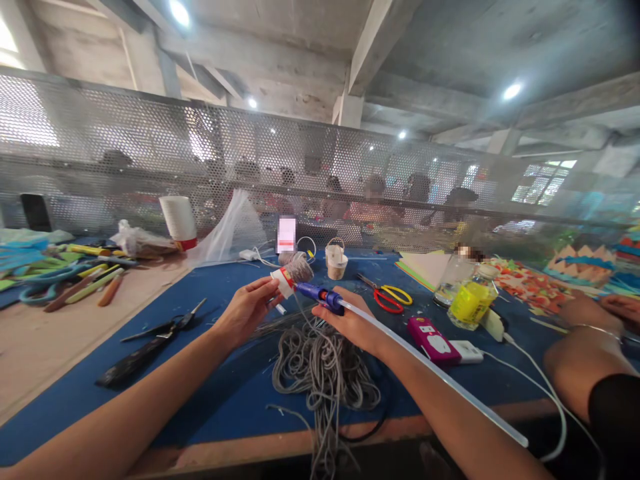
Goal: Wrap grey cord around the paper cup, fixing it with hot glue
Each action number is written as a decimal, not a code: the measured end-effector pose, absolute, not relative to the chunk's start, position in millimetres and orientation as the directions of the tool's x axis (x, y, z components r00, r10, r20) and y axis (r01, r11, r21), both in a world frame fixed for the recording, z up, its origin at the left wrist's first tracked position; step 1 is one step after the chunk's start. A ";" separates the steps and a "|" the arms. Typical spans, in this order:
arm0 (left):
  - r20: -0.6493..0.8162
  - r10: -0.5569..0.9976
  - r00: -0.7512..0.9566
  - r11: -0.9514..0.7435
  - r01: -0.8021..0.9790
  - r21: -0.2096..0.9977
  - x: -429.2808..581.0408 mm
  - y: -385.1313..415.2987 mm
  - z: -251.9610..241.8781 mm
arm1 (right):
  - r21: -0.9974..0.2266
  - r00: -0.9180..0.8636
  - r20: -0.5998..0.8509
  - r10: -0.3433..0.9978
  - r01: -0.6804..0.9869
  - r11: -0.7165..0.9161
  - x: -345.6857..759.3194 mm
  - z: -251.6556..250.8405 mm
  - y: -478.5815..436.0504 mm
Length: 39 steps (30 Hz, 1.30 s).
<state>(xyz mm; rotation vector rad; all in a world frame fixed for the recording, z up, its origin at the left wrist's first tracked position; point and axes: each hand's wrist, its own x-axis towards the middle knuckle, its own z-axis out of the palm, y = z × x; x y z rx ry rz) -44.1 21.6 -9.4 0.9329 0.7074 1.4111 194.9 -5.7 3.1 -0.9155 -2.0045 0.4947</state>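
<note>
My left hand (244,307) is closed on a small paper cup (284,283), white and red at the rim and tilted sideways. Grey cord (299,268) is wound around the cup's far part. In my right hand (350,320) is a blue hot glue gun (320,293), its nozzle close to the cup; whether they touch I cannot tell. A long translucent glue stick (430,365) runs from the gun's back over my right forearm. Below both hands lies a loose heap of grey cord (325,367), some of it hanging over the table's front edge.
Black-handled scissors (165,340) lie left, red-and-yellow scissors (393,297) right. Behind are a small cord-covered basket (337,262), a phone (287,235) and stacked paper cups (177,219). A yellow bottle (471,300), a magenta box (433,340) and a co-worker's arm (580,353) are at right.
</note>
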 end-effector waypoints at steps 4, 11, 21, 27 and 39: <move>0.124 0.991 0.054 -0.079 -0.515 0.854 -46.0 24.8 -12.4 | -0.627 -0.359 0.547 0.756 0.422 0.655 195.1 2.7 -5.7; 0.128 0.989 0.072 -0.071 -0.524 0.849 -48.1 26.5 -13.8 | -0.600 -0.375 0.546 0.749 0.450 0.662 196.0 2.7 -5.0; 0.125 0.990 0.063 -0.071 -0.546 0.835 -48.4 26.9 -13.5 | -0.535 -0.382 0.587 0.714 0.479 0.696 195.4 1.7 -4.6; 0.120 0.991 0.057 -0.067 -0.571 0.818 -48.8 27.9 -14.2 | -0.515 -0.385 0.603 0.699 0.481 0.709 195.0 -0.2 -3.1; 0.110 0.992 0.069 -0.052 -0.560 0.827 -47.0 25.7 -12.3 | -0.474 -0.391 0.597 0.701 0.532 0.701 195.3 -1.5 -2.6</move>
